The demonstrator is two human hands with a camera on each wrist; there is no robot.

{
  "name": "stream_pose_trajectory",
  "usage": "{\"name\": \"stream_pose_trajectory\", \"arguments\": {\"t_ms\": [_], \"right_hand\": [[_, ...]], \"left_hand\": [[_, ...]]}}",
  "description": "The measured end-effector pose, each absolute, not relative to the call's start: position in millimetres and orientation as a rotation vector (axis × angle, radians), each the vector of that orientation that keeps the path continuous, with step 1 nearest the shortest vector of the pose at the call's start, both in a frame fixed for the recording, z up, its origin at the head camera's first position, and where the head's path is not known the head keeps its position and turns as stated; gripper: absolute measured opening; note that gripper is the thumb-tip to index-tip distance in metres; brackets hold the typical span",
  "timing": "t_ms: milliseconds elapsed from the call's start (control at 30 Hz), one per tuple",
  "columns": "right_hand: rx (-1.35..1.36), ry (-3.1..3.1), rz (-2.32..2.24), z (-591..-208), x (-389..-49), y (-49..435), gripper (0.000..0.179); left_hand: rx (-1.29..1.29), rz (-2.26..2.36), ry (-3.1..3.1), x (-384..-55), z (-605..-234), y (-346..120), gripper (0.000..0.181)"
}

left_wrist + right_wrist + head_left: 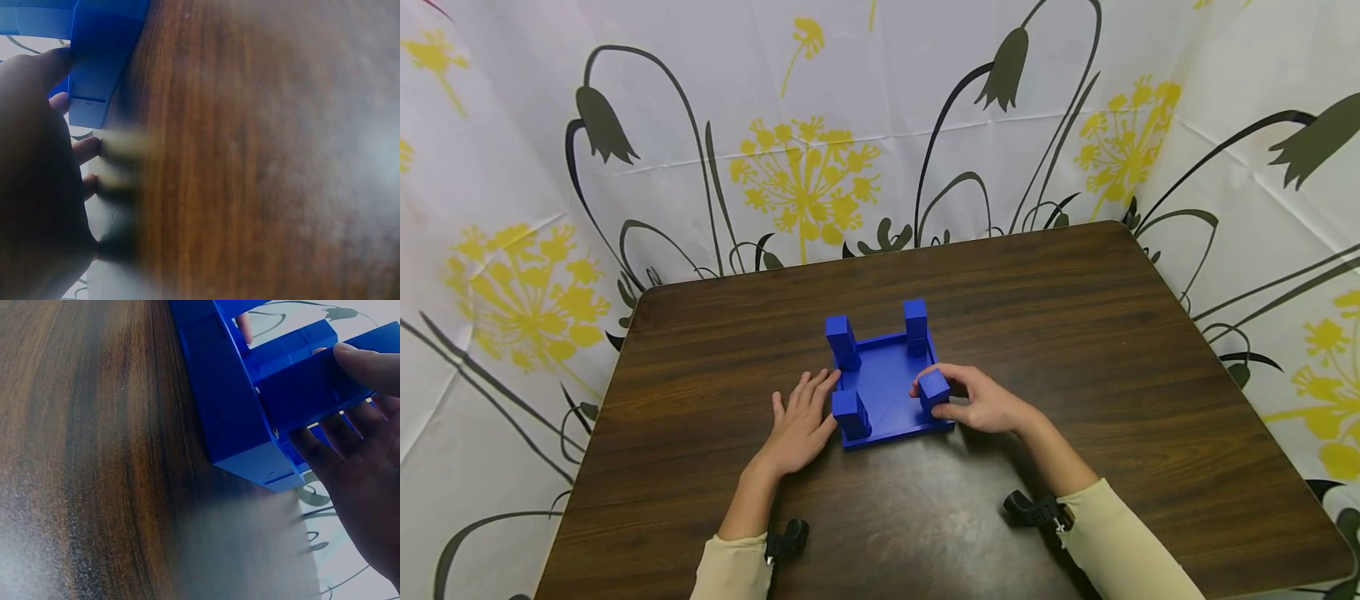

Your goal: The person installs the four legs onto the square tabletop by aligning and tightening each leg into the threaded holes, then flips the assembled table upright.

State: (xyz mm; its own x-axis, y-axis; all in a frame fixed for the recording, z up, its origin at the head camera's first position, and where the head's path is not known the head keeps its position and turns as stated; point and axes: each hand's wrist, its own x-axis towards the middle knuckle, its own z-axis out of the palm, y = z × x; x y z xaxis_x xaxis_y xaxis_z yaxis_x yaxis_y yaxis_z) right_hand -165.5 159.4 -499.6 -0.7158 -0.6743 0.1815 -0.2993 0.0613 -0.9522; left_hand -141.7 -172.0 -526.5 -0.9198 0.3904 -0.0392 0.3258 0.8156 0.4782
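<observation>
A square blue tray [886, 387] with a low rim lies on the table, a blue block-shaped post at each corner. My right hand [988, 402] grips the near right post [935, 386] between thumb and fingers. In the right wrist view that post [309, 390] stands at the corner inside the tray's wall [228, 403]; whether it is fixed cannot be told. My left hand [801, 432] lies with fingers spread on the table, its thumb and index finger at the tray's left side. In the left wrist view the thumb touches the blue wall [103, 53].
Three other posts stand at the near left [852, 414], far left [842, 342] and far right [916, 325] corners. The dark wooden table [1037, 317] has its far edge against a flower-patterned curtain [850, 100]. Black straps [1033, 508] are on both wrists.
</observation>
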Motion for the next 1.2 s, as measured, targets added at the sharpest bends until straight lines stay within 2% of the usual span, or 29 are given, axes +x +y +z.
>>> {"name": "stream_pose_trajectory", "arguments": {"t_ms": [300,533,1200], "right_hand": [[-0.931,2.083,-1.707,-496.6,-162.2,155.5,0.040],[-0.952,2.110,-1.721,-471.1,-152.2,154.5,0.036],[-0.892,2.155,-1.737,-471.0,-150.2,154.0,0.040]], "left_hand": [[0.555,0.715,2.858,-141.2,-524.2,-171.0,0.067],[0.553,0.712,2.861,-141.5,-525.3,-171.1,0.067],[0.551,0.710,2.865,-141.7,-525.5,-171.0,0.067]]}}
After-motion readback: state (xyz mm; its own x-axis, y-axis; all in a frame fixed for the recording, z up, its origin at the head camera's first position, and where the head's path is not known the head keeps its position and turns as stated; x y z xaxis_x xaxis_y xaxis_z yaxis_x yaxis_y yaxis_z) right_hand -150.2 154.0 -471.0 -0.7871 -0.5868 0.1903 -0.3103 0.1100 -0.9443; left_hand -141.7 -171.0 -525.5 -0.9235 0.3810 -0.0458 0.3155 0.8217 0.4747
